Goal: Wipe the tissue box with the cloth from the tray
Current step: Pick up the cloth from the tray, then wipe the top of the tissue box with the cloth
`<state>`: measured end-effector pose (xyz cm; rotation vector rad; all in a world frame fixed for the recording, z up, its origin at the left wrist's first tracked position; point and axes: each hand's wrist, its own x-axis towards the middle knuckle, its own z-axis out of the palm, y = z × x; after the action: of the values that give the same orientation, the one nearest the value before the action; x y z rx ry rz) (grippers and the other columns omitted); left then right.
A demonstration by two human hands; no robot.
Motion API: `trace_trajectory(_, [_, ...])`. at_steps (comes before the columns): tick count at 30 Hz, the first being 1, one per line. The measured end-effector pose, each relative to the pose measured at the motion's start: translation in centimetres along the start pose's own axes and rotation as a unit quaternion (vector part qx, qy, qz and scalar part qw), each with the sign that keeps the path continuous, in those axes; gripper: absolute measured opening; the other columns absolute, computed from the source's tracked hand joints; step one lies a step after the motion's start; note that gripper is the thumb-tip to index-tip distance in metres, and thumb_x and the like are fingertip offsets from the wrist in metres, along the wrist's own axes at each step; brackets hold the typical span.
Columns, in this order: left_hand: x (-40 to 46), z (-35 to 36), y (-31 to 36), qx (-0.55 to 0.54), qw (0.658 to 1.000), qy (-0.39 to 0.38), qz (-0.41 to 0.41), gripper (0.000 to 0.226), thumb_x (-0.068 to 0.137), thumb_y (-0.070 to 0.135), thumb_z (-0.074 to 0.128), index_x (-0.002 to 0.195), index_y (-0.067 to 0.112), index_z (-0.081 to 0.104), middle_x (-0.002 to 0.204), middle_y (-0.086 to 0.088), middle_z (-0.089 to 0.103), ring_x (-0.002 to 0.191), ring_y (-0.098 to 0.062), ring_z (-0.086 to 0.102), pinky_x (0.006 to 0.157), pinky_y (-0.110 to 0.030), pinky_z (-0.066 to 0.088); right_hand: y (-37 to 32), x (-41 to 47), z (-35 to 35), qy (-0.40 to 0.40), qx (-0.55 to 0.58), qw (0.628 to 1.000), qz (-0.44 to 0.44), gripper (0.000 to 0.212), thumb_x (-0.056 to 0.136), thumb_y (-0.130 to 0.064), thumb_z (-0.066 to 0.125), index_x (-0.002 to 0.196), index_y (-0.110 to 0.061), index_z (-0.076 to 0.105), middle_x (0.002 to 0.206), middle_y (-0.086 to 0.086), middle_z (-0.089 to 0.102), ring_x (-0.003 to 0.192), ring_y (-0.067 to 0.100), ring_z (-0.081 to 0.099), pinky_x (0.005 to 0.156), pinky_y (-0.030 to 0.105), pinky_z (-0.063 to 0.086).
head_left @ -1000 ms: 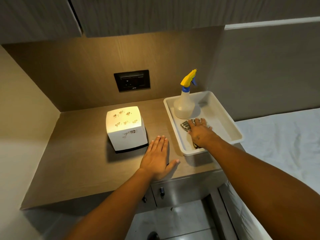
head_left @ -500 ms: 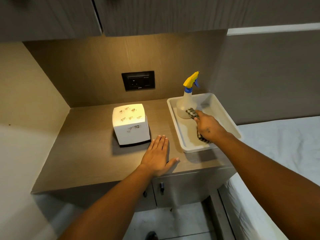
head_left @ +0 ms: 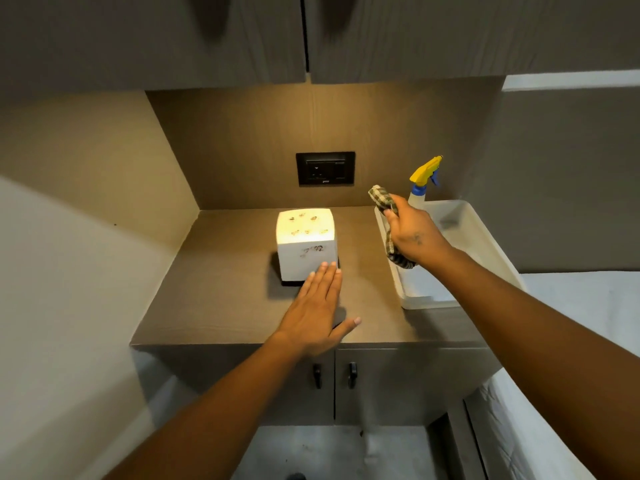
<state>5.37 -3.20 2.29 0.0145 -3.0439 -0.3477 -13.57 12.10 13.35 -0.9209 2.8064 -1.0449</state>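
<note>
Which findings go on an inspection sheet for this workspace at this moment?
Surface: brown counter, no spills seen.
Job's things: box upright on counter; checked cloth lifted out of tray.
Clutter: spray bottle standing in tray.
Grippers: left hand flat, fingertips at box; right hand gripping cloth.
Cables: nothing seen.
Surroundings: socket on back wall, cabinets above and below, bed on the right.
</note>
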Motion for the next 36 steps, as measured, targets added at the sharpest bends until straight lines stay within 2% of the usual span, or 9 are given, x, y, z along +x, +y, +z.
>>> trace_trajectory(7, [-1.1,-3.6,-5.7,0.029,0.993,0.109,-0.031,0.105,0.094,0.080,0.032,0.163,0.011,-0.008,0.172,-0.008,-0.014,0.156,-0.018,-0.020,0.123,-0.037,-0.014,-4.6,2.6,3.2,-0.062,0.029,0.998,-0.005,0.048,0.104,-0.032,0.036,0.150,-0.021,0.028,0.136,0.017,0.055,0.120,0.035,0.053,0.097,0.041,0.041])
trace_trajectory(12, [0.6,-4.3,-10.4,-0.054,0.989,0.070,-0.117,0.135,0.072,0.091,0.054,0.157,0.024,-0.026,0.168,-0.002,-0.028,0.150,-0.014,-0.033,0.119,-0.036,-0.016,-6.2,3.7,5.6,-0.078,0.021,0.996,-0.033,0.047,0.102,-0.034,0.037,0.147,-0.022,0.033,0.133,0.016,0.058,0.116,0.034,0.055,0.090,0.037,0.041])
trace_trajectory(16, [3.9,-4.7,-13.1,-0.191,0.966,-0.005,-0.172,0.163,0.048,0.076,0.086,0.157,0.030,-0.026,0.170,0.002,-0.021,0.156,-0.022,-0.015,0.122,-0.045,-0.003,-6.3,3.8,7.6,-0.102,-0.004,0.993,-0.055,0.047,0.102,-0.035,0.038,0.147,-0.022,0.034,0.142,0.015,0.051,0.122,0.035,0.052,0.097,0.039,0.040])
trace_trajectory(19, [6.2,-4.9,-14.3,-0.278,0.949,-0.012,-0.146,0.171,0.037,0.067,0.095,0.159,0.032,-0.019,0.173,-0.001,0.004,0.157,-0.027,0.009,0.125,-0.054,0.021,-6.2,4.0,8.7,-0.106,-0.021,0.994,-0.037,0.053,0.102,-0.040,0.035,0.151,-0.023,0.025,0.155,0.011,0.035,0.134,0.033,0.041,0.106,0.038,0.033])
trace_trajectory(22, [7.5,-4.4,-15.1,-0.368,0.924,-0.002,-0.105,0.161,0.035,0.058,0.102,0.161,0.031,0.005,0.159,0.002,0.038,0.144,-0.019,0.039,0.116,-0.050,0.041,-6.0,3.9,9.4,-0.116,-0.034,0.992,-0.025,0.058,0.103,-0.043,0.033,0.154,-0.023,0.015,0.163,0.002,0.011,0.146,0.025,0.019,0.114,0.035,0.018])
trace_trajectory(24, [7.6,-3.7,-15.4,-0.386,0.917,0.008,-0.100,0.148,0.032,0.060,0.102,0.154,0.031,0.023,0.149,0.007,0.048,0.136,-0.015,0.046,0.111,-0.048,0.047,-6.0,3.8,9.7,-0.113,-0.027,0.993,-0.026,0.058,0.103,-0.042,0.032,0.154,-0.023,0.013,0.163,0.001,0.006,0.148,0.022,0.011,0.114,0.032,0.013])
trace_trajectory(27, [7.6,-3.1,-16.0,-0.391,0.914,0.012,-0.109,0.139,0.029,0.066,0.099,0.146,0.032,0.032,0.142,0.009,0.053,0.130,-0.013,0.050,0.104,-0.044,0.051,-6.5,4.3,10.2,-0.109,-0.035,0.993,-0.025,0.056,0.103,-0.041,0.033,0.153,-0.022,0.015,0.163,0.001,0.006,0.149,0.021,0.003,0.113,0.031,0.007])
trace_trajectory(32, [7.8,-3.3,-16.0,-0.384,0.918,0.011,-0.101,0.137,0.033,0.061,0.101,0.146,0.028,0.031,0.143,0.008,0.051,0.130,-0.014,0.048,0.099,-0.034,0.048,-8.2,5.3,10.5,-0.120,-0.090,0.988,-0.036,0.053,0.103,-0.039,0.032,0.152,-0.020,0.022,0.163,0.002,0.011,0.149,0.023,-0.003,0.116,0.042,0.006])
trace_trajectory(36, [7.7,-3.3,-16.1,-0.374,0.922,0.009,-0.098,0.136,0.033,0.064,0.100,0.145,0.028,0.031,0.139,0.010,0.051,0.126,-0.012,0.049,0.097,-0.033,0.050,-7.4,4.5,10.1,-0.125,-0.109,0.983,-0.076,0.054,0.103,-0.041,0.032,0.153,-0.022,0.021,0.163,0.001,0.012,0.149,0.019,-0.002,0.115,0.037,0.004])
